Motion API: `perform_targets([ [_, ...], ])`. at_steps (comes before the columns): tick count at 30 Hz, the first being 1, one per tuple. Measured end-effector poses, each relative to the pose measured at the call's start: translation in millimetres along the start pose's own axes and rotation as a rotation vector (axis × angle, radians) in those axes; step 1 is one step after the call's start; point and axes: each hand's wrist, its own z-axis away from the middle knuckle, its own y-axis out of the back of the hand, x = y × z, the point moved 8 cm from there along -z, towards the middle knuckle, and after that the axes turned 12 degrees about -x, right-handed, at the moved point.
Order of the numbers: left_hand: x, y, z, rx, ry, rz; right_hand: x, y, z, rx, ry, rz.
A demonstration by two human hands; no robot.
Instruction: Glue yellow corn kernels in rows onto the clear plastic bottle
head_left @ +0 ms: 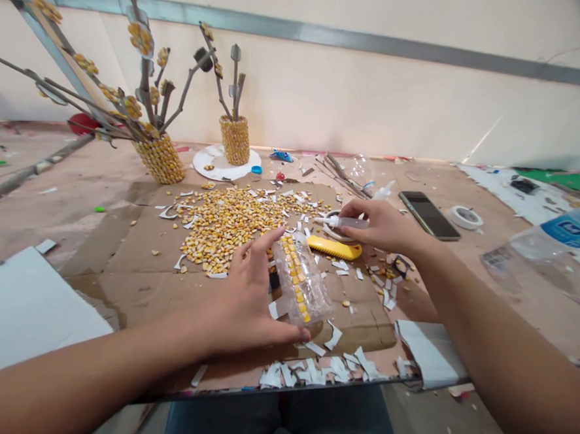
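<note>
My left hand (pixel 248 295) grips a clear plastic cylinder (pixel 314 287) between thumb and fingers, holding it tilted above the cardboard. Two rows of corn kernels (pixel 295 275) are stuck along the side of the cylinder. In my right hand (pixel 381 223) is a small glue bottle (pixel 352 222) with a white nozzle pointing left, over a roll of tape partly hidden by the hand. A yellow utility knife (pixel 334 247) lies just right of the cylinder. Beyond it spreads a heap of loose corn kernels (pixel 234 220).
Two kernel-covered pots (pixel 236 140) with branches stand at the back, one on a white disc (pixel 203 160). To the right are a phone (pixel 428 215), a white tape roll (pixel 465 217) and a plastic bottle (pixel 542 247). Paper scraps (pixel 323 371) line the front edge.
</note>
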Motion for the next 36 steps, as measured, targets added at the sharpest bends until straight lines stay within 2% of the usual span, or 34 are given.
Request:
perform_targets([
  [10,3,1.5,-1,-0.024,0.031,-0.055,-4,2,1,0.013,0.044,0.081],
  [17,2,1.1,-1,-0.025,0.028,-0.047,-3,6,1,0.044,0.031,0.069],
  [28,3,2.1,-1,-0.021,0.027,-0.018,-2,2,-2,0.078,0.105,0.039],
  [36,3,1.5,-2,-0.022,0.021,-0.025,9,3,-2,0.071,0.040,0.053],
])
